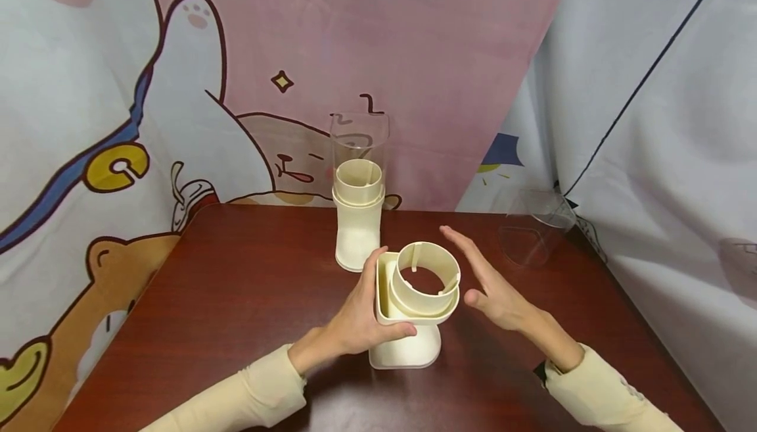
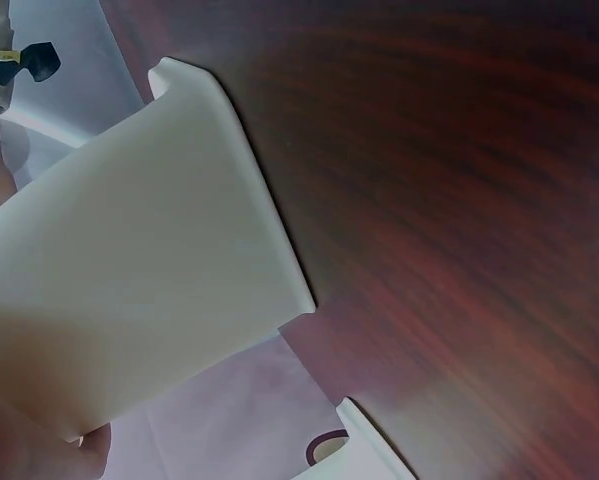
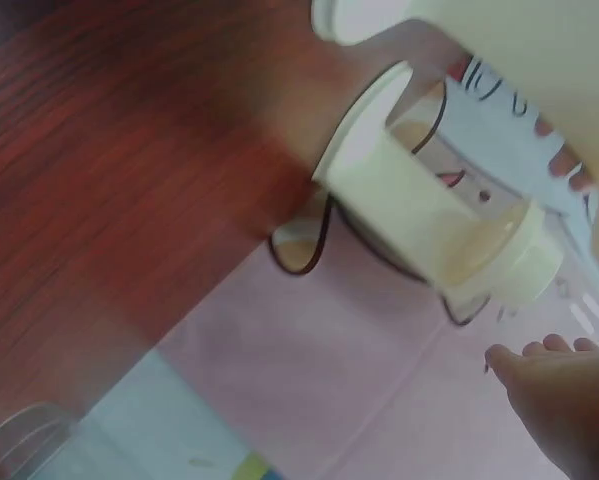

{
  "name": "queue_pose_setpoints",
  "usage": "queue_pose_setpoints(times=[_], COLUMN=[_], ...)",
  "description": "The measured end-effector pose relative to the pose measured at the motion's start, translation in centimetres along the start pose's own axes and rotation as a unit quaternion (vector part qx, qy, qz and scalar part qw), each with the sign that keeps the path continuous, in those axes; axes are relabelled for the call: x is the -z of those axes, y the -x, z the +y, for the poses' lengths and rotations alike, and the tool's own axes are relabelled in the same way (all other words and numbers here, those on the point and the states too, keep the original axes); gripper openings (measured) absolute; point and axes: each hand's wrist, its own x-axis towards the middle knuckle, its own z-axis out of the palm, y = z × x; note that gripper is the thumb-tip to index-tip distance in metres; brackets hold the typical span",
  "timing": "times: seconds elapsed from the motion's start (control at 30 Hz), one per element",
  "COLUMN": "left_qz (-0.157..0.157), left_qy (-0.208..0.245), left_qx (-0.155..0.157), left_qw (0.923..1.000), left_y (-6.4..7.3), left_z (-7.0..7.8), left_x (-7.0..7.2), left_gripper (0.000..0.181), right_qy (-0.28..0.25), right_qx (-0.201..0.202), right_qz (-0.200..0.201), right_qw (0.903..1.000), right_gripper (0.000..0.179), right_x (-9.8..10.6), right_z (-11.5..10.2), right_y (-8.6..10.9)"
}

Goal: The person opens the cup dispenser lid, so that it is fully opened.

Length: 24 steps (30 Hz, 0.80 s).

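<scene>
A cream plastic stand (image 1: 408,350), flared at its foot, is upright near the front middle of the table. An open round collar (image 1: 427,302) with small inner ribs rises from its squarish top. My left hand (image 1: 362,317) grips the stand's upper left side, thumb across the front and fingers behind. In the left wrist view, the stand's broad side (image 2: 149,220) and foot edge fill much of the frame. Just right of the collar, my right hand (image 1: 497,294) is held with fingers extended and thumb apart, holding nothing.
Farther back stands a similar cream stand (image 1: 358,238) topped by a clear container (image 1: 361,129). Another clear container (image 1: 535,231) is at the table's back right corner. Printed curtains (image 1: 414,90) hang behind the dark red wooden table (image 1: 236,313).
</scene>
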Motion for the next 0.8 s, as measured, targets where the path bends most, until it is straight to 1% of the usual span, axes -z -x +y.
queue_pose_setpoints(times=[0.1, 0.2, 0.27, 0.4, 0.5, 0.63, 0.73, 0.8], left_qz=[-0.004, -0.005, -0.005, -0.009, -0.018, -0.044, -0.070, -0.084], left_qy=[0.004, 0.005, 0.006, 0.004, 0.004, -0.002, -0.008, -0.002], left_qx=[0.003, -0.001, -0.003, -0.007, -0.003, 0.006, -0.008, -0.022], left_qw=[1.0000, 1.0000, 1.0000, 0.9999, 0.9998, 0.9990, 0.9974, 0.9962], left_y=[0.0, 0.1, 0.1, 0.0, -0.1, -0.2, -0.5, -0.8], left_z=[-0.1, -0.2, -0.2, -0.3, -0.4, -0.7, -1.0, -1.4], left_x=[-0.1, -0.3, -0.3, -0.3, 0.0, 0.6, 1.1, 1.3], left_gripper=[0.123, 0.123, 0.123, 0.125, 0.126, 0.127, 0.125, 0.123], right_qy=[-0.024, -0.055, -0.060, -0.041, -0.026, -0.017, -0.017, -0.010], right_qx=[0.010, 0.015, 0.015, 0.014, 0.017, 0.016, 0.016, 0.013], right_qz=[-0.020, -0.036, -0.039, -0.023, -0.010, 0.006, 0.029, 0.046], right_qw=[0.9995, 0.9977, 0.9973, 0.9988, 0.9995, 0.9997, 0.9993, 0.9988], right_gripper=[0.102, 0.098, 0.094, 0.088, 0.087, 0.087, 0.085, 0.084], right_x=[-0.9, -1.6, -2.0, -2.6, -3.1, -3.5, -3.9, -4.2], right_z=[-0.5, -0.6, -0.4, 0.0, 0.1, -0.3, -0.9, -1.4], right_y=[-0.1, 0.1, 0.5, 1.2, 1.5, 1.7, 1.7, 1.8])
